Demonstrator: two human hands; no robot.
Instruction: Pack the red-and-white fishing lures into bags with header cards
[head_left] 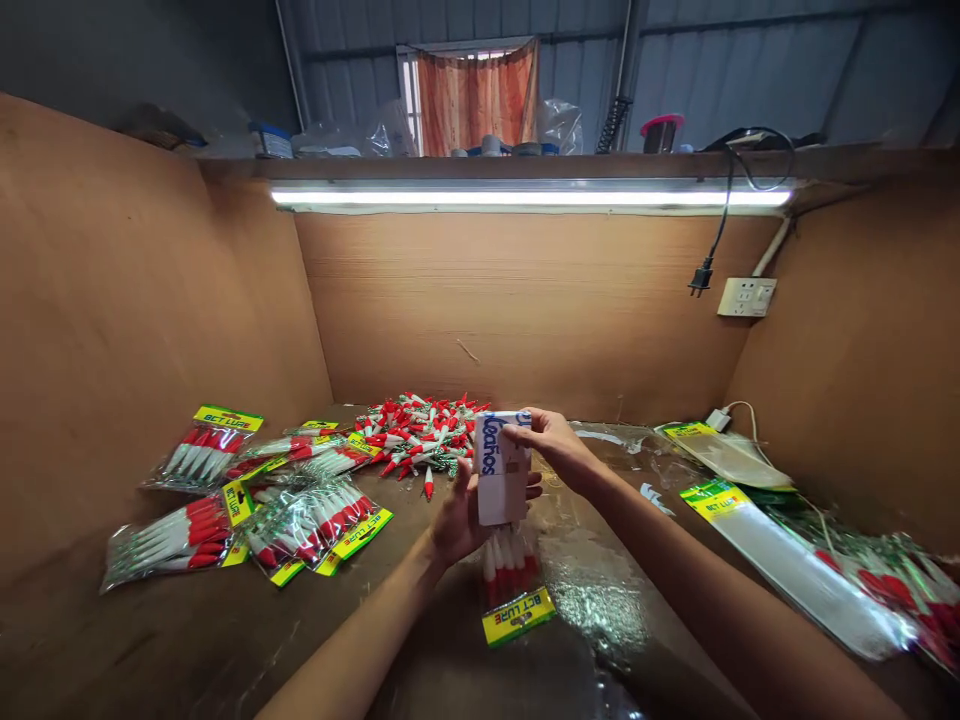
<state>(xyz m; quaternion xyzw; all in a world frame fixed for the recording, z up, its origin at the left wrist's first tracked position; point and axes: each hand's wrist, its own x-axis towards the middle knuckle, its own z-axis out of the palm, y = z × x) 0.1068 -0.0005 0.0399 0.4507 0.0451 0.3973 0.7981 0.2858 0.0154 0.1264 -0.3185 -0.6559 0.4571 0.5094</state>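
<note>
Both hands are around a small white packet with blue lettering (502, 470), held upright over the bench. My left hand (457, 520) cups it from the left and behind, with fingertips showing past its right edge. At its upper right corner, my right hand (551, 440) pinches it, thumb across the front. Just below the packet lies a clear bag of red-and-white fishing lures (510, 570) with a yellow BCT LURE header, partly hidden by the packet. A heap of loose lures (420, 430) sits behind my left hand.
Filled lure bags (315, 525) lie in a group at left. On the right are flat header bags (787, 560) and more lures (892, 580). Wooden walls enclose the bench; a light tube (525, 198), a hanging plug (701, 275) and a socket (747, 297) are above.
</note>
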